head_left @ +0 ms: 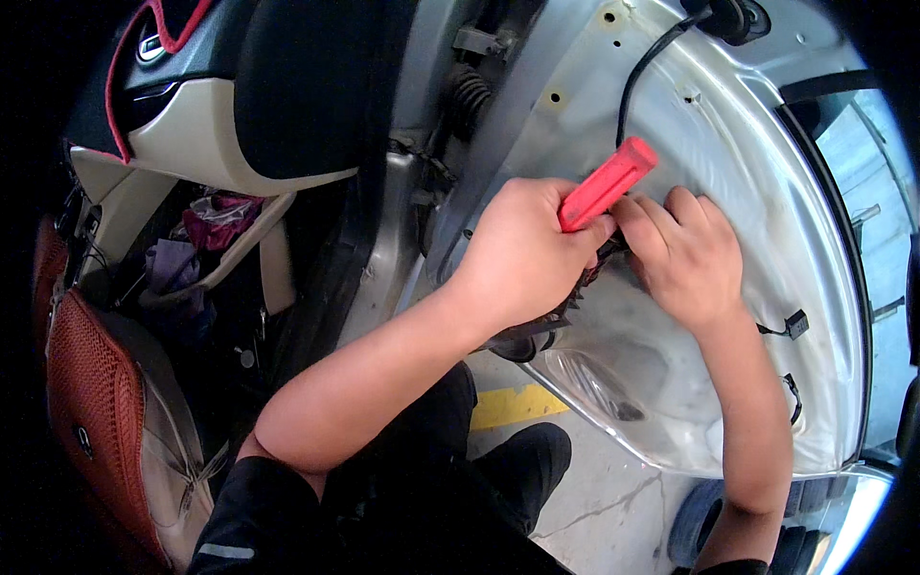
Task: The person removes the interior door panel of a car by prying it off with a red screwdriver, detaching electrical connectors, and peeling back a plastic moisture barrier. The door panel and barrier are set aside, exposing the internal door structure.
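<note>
My left hand is closed around a red-handled tool, its handle slanting up to the right. The tool's other end is hidden behind my fingers. Close beside it, my right hand has its fingers bent and pressed together; what they grip is hidden. Both hands are in front of the bare silver metal of an opened car door. A black cable comes down from the door's upper end and disappears behind my hands. Partly covered by my left hand is a dark, ridged part.
Black connectors on short wires hang from the door at right, near the window glass. The car's interior is at left, with an open glove box holding cloths and a reddish-brown seat. Tyres lie on the concrete floor.
</note>
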`<state>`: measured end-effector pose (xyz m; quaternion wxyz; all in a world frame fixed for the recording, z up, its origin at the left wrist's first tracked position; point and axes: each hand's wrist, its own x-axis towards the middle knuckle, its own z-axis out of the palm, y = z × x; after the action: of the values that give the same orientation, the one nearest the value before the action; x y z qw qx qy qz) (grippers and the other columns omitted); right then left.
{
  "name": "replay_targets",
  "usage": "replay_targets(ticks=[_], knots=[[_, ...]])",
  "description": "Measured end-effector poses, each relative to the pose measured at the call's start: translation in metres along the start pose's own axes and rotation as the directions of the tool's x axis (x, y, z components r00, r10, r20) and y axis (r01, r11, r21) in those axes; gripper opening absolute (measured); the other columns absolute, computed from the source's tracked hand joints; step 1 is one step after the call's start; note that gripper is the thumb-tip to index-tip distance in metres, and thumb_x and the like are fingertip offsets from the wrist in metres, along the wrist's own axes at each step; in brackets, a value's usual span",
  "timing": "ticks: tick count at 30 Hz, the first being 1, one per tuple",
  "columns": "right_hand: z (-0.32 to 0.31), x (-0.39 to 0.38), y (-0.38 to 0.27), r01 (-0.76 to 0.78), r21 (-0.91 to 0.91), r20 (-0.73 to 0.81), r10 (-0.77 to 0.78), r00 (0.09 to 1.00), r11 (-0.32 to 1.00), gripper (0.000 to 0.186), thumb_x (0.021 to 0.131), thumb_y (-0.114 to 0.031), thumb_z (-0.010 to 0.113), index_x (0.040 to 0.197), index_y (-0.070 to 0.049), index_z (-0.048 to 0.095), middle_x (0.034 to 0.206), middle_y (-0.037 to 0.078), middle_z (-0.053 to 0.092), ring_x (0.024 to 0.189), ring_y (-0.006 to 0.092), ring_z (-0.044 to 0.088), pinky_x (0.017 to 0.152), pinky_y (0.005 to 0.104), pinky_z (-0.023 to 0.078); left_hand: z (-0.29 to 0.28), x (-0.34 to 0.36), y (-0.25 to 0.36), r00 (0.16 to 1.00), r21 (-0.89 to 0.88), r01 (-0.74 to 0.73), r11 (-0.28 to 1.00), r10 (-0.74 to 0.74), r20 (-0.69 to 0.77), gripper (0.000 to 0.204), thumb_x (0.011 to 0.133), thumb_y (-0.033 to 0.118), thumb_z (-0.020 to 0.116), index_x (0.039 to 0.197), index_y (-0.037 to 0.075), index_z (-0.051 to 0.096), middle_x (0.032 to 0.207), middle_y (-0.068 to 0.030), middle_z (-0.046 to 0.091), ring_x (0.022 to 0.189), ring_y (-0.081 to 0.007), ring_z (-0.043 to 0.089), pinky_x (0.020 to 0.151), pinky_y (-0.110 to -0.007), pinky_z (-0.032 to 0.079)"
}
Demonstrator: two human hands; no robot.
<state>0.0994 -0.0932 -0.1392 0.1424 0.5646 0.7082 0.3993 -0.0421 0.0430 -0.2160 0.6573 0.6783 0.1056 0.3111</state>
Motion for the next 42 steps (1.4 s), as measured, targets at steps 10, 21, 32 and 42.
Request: replay_targets(ticks=[10,21,32,42], knots=[[-0.001,-0.001,0.001,0.044,0.022,0.025,-0.045,0.999,0.999,0.031,0.084,-0.023,0.06,0.113,-0.015,0.064,0.102,-0.003,0.067,0.083,0.0179,0.057,0.07,0.0334,0.046,0.002,-0.006,-0.006,0.999,-0.047,0.038,0.998,-0.037,0.024,0.018,0.096,0.017,0.074,0.095,-0.001,0.072,0.072,-0.0038,0.069,0.065,-0.0082,0.062,0.062,-0.028,0.05],[-0.004,-0.011,0.009,0.12,0.105,-0.013,-0.119,0.993,0.987,0.029,0.079,-0.02,0.064,0.106,-0.01,0.067,0.109,0.003,0.072,0.08,0.0192,0.056,0.068,0.0351,0.045,0.015,-0.014,-0.025,0.999,-0.005,-0.033,0.999,0.033,0.039,0.021,0.097,0.021,0.073,0.094,0.0,0.071,0.069,-0.0053,0.068,0.064,-0.0113,0.062,0.062,-0.032,0.05],[-0.006,-0.003,0.003,0.102,0.025,0.029,-0.102,0.994,0.994,0.026,0.08,-0.021,0.064,0.104,-0.013,0.067,0.11,0.001,0.072,0.081,0.0183,0.056,0.07,0.0337,0.044,0.012,-0.014,-0.027,0.999,-0.004,-0.03,1.0,0.03,0.016,0.022,0.097,0.02,0.072,0.09,0.0,0.069,0.069,-0.0065,0.069,0.064,-0.0128,0.063,0.063,-0.032,0.051],[0.002,-0.001,-0.004,0.065,-0.057,-0.046,-0.067,0.997,0.996,0.025,0.078,-0.023,0.065,0.102,-0.013,0.066,0.109,0.0,0.071,0.081,0.0184,0.055,0.071,0.0344,0.042,0.016,-0.013,-0.029,0.998,-0.019,-0.05,0.999,0.049,-0.036,0.022,0.097,0.02,0.072,0.089,0.0,0.069,0.069,-0.0069,0.068,0.064,-0.0133,0.063,0.063,-0.033,0.052]])
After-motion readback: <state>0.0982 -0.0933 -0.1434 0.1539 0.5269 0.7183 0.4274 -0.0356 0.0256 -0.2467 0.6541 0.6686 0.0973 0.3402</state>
